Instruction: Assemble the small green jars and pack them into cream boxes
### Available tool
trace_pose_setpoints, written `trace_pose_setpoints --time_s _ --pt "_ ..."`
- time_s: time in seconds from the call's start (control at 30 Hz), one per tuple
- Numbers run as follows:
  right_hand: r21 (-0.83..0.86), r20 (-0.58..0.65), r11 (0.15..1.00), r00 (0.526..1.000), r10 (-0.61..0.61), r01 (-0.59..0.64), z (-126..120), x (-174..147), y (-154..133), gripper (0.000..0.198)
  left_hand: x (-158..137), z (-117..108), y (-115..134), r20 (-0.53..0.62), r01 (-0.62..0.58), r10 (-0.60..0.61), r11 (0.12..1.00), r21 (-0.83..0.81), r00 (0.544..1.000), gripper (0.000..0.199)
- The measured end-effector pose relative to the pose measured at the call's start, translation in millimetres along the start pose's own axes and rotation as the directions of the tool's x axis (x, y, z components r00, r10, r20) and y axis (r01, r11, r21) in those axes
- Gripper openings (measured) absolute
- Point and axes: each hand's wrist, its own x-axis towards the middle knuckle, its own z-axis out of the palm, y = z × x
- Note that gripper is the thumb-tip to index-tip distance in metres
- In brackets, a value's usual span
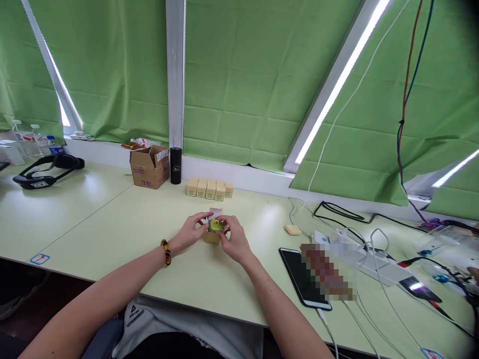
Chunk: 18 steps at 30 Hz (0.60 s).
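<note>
A small, shiny green rounded object point(215, 225) sits at the mouth of a little tan cardboard box point(211, 238), whose pale lid flap stands up behind it. My left hand point(190, 231), with a beaded bracelet at the wrist, grips the box's left side and flap between thumb and index finger. From the right, my right hand point(234, 240) has its thumb and fingers closed around the green object. Exactly what kind of thing it is cannot be made out, and its lower part is hidden in the box.
Several small tan boxes point(210, 189) stand in a row at the back. Left of them are a black tumbler point(175, 165) and an opened carton point(149, 168). A phone point(302, 276), a power strip point(381, 265) and tangled cables lie to the right. A headset point(48, 169) rests far left.
</note>
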Motion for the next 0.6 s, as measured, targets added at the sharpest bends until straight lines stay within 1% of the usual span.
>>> trace_pose_setpoints --time_s 0.07,0.13,0.27,0.37,0.47,0.6 --pt "-0.004 0.013 1.000 1.000 -0.020 0.020 2.1 0.1 -1.4 0.023 -0.6 0.5 -0.3 0.004 0.002 -0.002 1.000 -0.006 1.000 0.043" --pt "-0.044 0.006 0.998 0.999 -0.040 0.041 4.4 1.2 -2.8 0.013 -0.9 0.7 -1.2 0.002 0.002 -0.002 1.000 -0.013 1.000 0.043" --pt "-0.120 -0.037 0.991 0.997 -0.066 0.061 9.5 2.9 -1.4 0.016 -0.6 0.2 -3.7 0.014 0.004 -0.004 1.000 -0.030 1.000 0.043" --pt "-0.128 -0.109 0.990 0.992 -0.067 0.053 12.7 3.1 3.3 0.015 -0.1 -0.6 -3.7 0.022 0.009 -0.008 0.999 -0.036 1.000 0.042" --pt "-0.113 -0.187 0.994 0.982 -0.020 -0.002 14.2 3.5 7.9 0.013 0.3 -1.2 -1.4 0.023 -0.003 0.004 1.000 -0.028 1.000 0.042" --pt "-0.052 -0.203 0.994 0.975 0.086 -0.098 15.4 4.9 10.2 0.013 0.1 -1.5 1.2 0.030 -0.011 0.012 1.000 -0.024 0.999 0.044"
